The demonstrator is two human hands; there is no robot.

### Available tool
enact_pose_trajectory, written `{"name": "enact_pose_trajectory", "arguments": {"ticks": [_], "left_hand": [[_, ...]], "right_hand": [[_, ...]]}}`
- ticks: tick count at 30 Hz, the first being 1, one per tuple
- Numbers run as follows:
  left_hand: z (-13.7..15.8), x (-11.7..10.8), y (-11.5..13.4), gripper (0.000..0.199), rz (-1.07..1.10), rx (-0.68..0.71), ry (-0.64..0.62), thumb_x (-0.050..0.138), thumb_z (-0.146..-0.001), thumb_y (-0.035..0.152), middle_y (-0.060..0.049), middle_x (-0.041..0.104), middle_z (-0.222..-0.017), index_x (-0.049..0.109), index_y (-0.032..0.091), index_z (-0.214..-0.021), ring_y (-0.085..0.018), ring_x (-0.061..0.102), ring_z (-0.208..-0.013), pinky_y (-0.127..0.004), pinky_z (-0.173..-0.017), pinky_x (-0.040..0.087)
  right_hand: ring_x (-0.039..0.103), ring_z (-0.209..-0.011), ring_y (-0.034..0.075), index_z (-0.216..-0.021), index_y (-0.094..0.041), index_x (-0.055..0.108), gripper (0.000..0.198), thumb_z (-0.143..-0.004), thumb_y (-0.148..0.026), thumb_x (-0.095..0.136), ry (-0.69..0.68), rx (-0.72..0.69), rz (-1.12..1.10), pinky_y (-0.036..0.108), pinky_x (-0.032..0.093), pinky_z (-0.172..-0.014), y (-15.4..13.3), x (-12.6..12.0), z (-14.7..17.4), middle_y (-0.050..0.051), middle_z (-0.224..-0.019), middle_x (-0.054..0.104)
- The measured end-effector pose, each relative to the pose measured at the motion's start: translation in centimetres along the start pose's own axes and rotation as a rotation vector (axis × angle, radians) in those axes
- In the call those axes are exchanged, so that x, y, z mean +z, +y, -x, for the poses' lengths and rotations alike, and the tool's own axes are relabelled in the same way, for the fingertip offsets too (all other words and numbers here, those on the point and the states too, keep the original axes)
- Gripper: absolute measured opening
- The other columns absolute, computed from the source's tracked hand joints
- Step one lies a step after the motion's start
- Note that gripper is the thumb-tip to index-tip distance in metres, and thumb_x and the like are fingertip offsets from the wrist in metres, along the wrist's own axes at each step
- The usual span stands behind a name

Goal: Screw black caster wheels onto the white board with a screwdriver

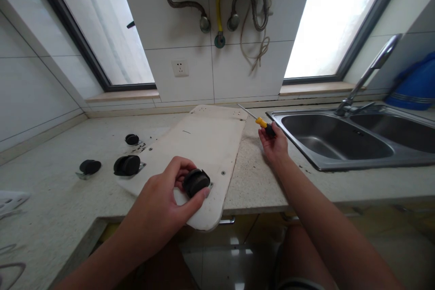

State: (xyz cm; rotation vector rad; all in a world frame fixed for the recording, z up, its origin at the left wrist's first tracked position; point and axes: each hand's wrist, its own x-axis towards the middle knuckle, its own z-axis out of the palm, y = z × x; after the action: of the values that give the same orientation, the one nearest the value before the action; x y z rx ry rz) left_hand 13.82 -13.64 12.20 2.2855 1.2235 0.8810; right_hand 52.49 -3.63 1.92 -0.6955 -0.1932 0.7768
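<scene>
My left hand (170,192) is closed round a black caster wheel (196,183) at the near end of a white board (207,145). A bit of the caster's metal plate shows against the board. In my right hand (276,145), over the counter right of the board, is a screwdriver (261,122) with a yellow and black handle. Its shaft points up and left, clear of the board's screws. Another caster (127,166) rests at the board's left edge. Two more, a caster (90,166) and a smaller-looking caster (132,139), lie on the counter.
The board's near corner juts past the counter (258,195) edge. A steel double sink (319,163) with a tall faucet (370,72) is at the right, beside a blue object (414,84). Small dark bits (139,148) lie by the board. Pipes (222,0) hang on the tiled wall.
</scene>
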Motion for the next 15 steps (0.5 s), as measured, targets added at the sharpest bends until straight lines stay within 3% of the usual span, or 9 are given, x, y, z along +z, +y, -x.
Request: {"name": "enact_pose_trajectory", "arguments": {"ticks": [15], "left_hand": [[0.4, 0.3, 1.4, 0.041, 0.021, -0.109, -0.047, 0.078, -0.088, 0.059, -0.004, 0.083, -0.103, 0.067, 0.029, -0.114, -0.030, 0.081, -0.095, -0.043, -0.085, 0.063]], "right_hand": [[0.074, -0.102, 0.017, -0.130, -0.015, 0.070, 0.035, -0.106, -0.040, 0.074, 0.006, 0.024, -0.018, 0.035, 0.068, -0.087, -0.2, 0.0, 0.0, 0.008, -0.123, 0.074]]}}
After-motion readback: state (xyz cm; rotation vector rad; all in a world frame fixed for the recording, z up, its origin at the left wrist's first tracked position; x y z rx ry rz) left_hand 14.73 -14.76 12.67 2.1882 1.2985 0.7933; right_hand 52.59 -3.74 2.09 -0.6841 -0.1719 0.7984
